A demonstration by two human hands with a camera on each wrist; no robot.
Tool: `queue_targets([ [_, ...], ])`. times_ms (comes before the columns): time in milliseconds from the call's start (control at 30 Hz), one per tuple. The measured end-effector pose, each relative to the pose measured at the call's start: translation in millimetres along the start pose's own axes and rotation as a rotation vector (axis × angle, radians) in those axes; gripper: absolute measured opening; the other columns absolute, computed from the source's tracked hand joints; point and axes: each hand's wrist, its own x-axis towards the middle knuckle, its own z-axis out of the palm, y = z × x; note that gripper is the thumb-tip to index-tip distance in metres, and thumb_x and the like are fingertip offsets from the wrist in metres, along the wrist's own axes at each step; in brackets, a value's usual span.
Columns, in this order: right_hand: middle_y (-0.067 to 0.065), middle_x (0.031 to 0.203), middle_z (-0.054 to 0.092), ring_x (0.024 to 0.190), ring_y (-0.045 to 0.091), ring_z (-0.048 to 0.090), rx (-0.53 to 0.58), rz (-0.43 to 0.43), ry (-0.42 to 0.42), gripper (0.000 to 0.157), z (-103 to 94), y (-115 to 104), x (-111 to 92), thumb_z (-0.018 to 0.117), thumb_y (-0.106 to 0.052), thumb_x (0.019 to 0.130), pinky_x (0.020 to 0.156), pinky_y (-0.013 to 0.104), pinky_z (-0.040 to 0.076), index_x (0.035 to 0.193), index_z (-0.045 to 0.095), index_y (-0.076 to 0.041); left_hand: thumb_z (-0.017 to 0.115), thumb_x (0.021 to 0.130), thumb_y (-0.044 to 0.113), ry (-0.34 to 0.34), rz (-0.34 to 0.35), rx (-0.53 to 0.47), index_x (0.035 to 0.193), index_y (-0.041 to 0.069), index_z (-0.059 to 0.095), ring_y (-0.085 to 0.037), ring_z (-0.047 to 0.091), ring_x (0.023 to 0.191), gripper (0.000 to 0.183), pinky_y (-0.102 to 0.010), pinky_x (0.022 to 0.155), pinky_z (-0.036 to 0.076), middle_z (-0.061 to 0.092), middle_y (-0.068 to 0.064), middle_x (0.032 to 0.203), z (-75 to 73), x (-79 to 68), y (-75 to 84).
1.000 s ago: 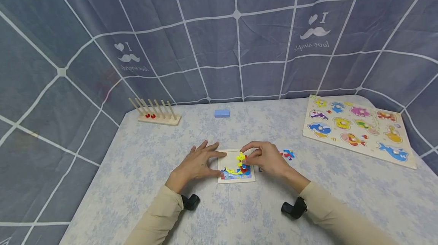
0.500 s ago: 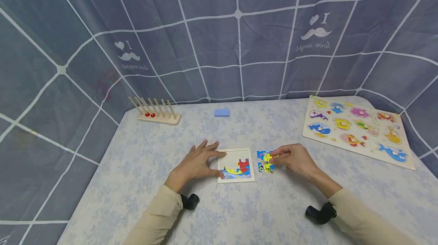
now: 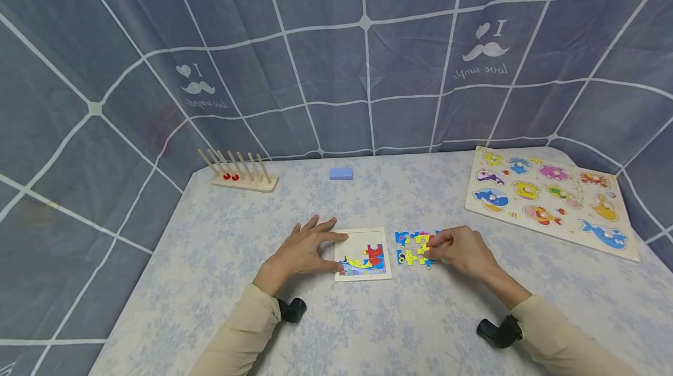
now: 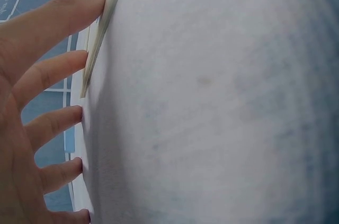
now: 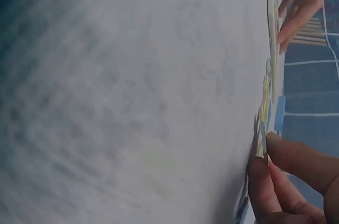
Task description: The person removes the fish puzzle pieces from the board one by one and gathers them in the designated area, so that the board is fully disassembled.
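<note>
My left hand (image 3: pixel 302 250) lies spread at the left side of a small wooden puzzle tray (image 3: pixel 388 265), its thumb at the lower left corner and index finger at the upper left edge. Joined pieces along the tray's bottom and right show blue, yellow and red (image 3: pixel 374 252). Right of the tray, my right hand (image 3: pixel 464 252) pinches a yellow and blue puzzle piece (image 5: pixel 262 142) between thumb and fingers, low over the table. Several loose puzzle pieces (image 3: pixel 408 257) lie beside it, some partly hidden by the hand.
A wooden peg rack (image 3: pixel 247 184) with red beads stands at the back left. A blue block (image 3: pixel 341 174) lies at the back middle. At the right is a large sea-animal knob puzzle board (image 3: pixel 515 208). A grey checked curtain (image 3: pixel 326 72) hangs behind the table.
My right hand has moved right, from over the tray to the loose pieces, taking a yellow piece away from the tray. It then shifts slightly further right. My left hand stays put.
</note>
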Motion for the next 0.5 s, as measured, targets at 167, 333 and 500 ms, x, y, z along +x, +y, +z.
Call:
queue_targets([
  [167, -0.006, 0.07, 0.067, 0.069, 0.013, 0.058, -0.051, 0.013, -0.003, 0.02, -0.6, -0.3, -0.2, 0.083, -0.027, 0.077, 0.061, 0.031, 0.039, 0.089, 0.076, -0.012, 0.081, 0.074, 0.053, 0.002, -0.002, -0.006, 0.135, 0.028, 0.063, -0.037, 0.016, 0.148, 0.069, -0.068, 0.112, 0.013, 0.034, -0.003, 0.157, -0.2, -0.1, 0.8],
  [333, -0.007, 0.07, 0.066, 0.07, 0.014, 0.058, -0.073, 0.014, -0.002, 0.017, -0.4, -0.4, 1.4, 0.082, -0.027, 0.077, 0.061, 0.032, 0.038, 0.087, 0.076, -0.014, 0.081, 0.074, 0.054, 0.002, 0.002, -0.012, 0.135, 0.027, 0.063, -0.038, 0.016, 0.148, 0.069, -0.069, 0.111, 0.013, 0.034, -0.004, 0.157, -0.8, -0.5, 1.3],
  [500, -0.008, 0.069, 0.066, 0.07, 0.013, 0.059, -0.077, 0.004, -0.012, 0.016, -0.7, 0.2, 2.0, 0.082, -0.027, 0.078, 0.061, 0.033, 0.038, 0.087, 0.075, -0.015, 0.081, 0.074, 0.054, 0.003, 0.006, -0.006, 0.135, 0.027, 0.063, -0.038, 0.017, 0.147, 0.069, -0.07, 0.111, 0.014, 0.034, -0.004, 0.157, -0.7, -0.7, 0.9],
])
